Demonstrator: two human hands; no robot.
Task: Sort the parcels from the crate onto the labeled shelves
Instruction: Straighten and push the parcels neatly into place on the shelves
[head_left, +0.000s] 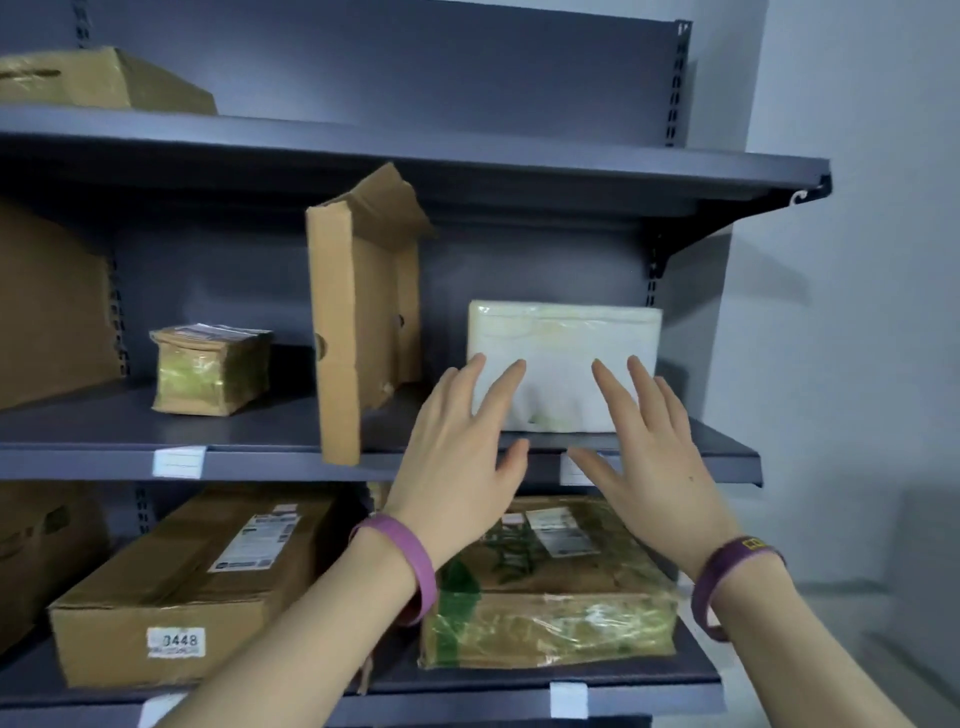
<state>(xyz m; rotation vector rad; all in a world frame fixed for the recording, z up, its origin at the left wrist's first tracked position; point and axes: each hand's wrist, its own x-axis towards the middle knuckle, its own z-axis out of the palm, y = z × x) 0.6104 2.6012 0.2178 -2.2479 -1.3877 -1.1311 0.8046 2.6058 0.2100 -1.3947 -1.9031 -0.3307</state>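
Right now I am seeing the white parcel (566, 338) sitting flat at the right end of the middle shelf (249, 434), just beside an upright, torn cardboard box (353, 322) that is standing to its left. My left hand (457, 447) and right hand (649, 457) are both reaching up in front of the parcel's near face, fingers straight and spread, gripping nothing. I cannot tell whether the fingertips are touching it. A purple wristband (402, 564) is showing on each wrist. Further left on the same shelf a small taped box (210, 369) is sitting well apart. Below, a long carton (171, 587) marked 0448 and a film-wrapped box (550, 608) are lying side by side.
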